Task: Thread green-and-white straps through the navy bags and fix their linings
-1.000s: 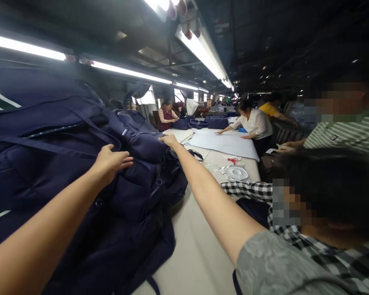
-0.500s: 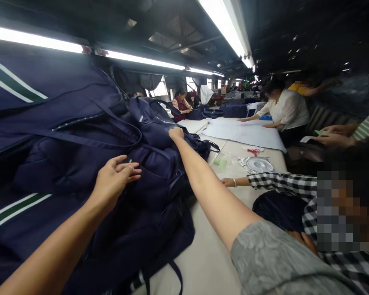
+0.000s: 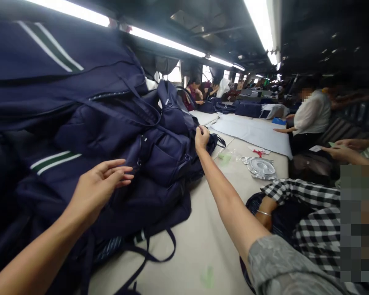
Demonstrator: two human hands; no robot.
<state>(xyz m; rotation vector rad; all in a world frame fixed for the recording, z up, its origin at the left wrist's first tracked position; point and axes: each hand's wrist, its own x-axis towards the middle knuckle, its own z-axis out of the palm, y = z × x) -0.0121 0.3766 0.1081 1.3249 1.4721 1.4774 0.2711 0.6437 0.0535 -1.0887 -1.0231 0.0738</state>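
Navy backpacks [image 3: 169, 155] lie heaped in a tall pile on the left, some with green and white stripes. My right hand [image 3: 202, 138] reaches to the pile's right side, fingers closed at the edge of one bag; the exact part gripped is hidden behind the hand. My left hand [image 3: 106, 176] hovers in front of the pile, fingers stretched out and holding nothing. Loose straps [image 3: 160, 254] hang from the lowest bags onto the pale table [image 3: 199, 241].
A co-worker in a checked shirt [image 3: 316, 205] sits close on the right, arms over a dark bag. Beyond are a clear-plastic roll [image 3: 261, 167], red strings [image 3: 258, 153] and a large white sheet [image 3: 255, 135]. Further workers stand along the table.
The view has turned left, shifting the scene rightward. My right hand stays at the bags, while my left has drawn back a little. The co-worker's arm has pulled back from the table.
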